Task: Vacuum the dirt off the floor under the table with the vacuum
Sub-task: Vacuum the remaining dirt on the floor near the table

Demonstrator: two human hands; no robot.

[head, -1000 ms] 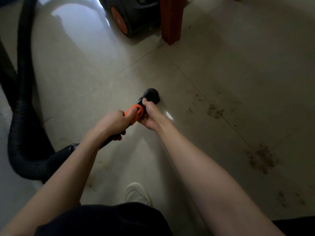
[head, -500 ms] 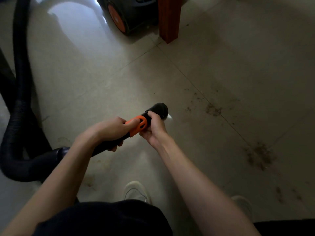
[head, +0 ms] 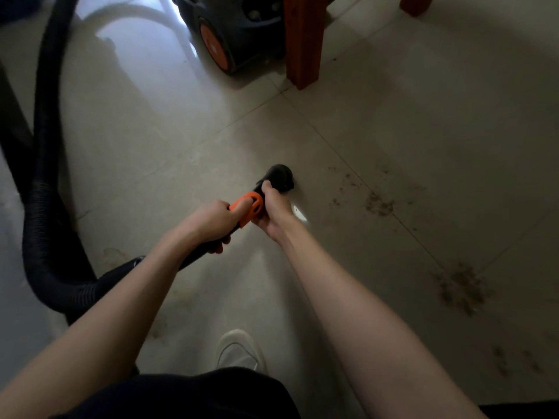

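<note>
Both arms stretched forward; left hand (head: 213, 220) fisted round vacuum handle (head: 249, 207), right hand (head: 272, 211) gripping nozzle (head: 279, 175) just ahead, dirt (head: 378, 204) right of it

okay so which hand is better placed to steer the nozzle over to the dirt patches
Right. The right hand grips just behind the nozzle, nearest the dirt patches on the right. The left hand sits farther back by the orange collar.

Glossy tiled floor (head: 157, 122), ribbed hose (head: 45, 225), wooden leg (head: 302, 40)
</note>
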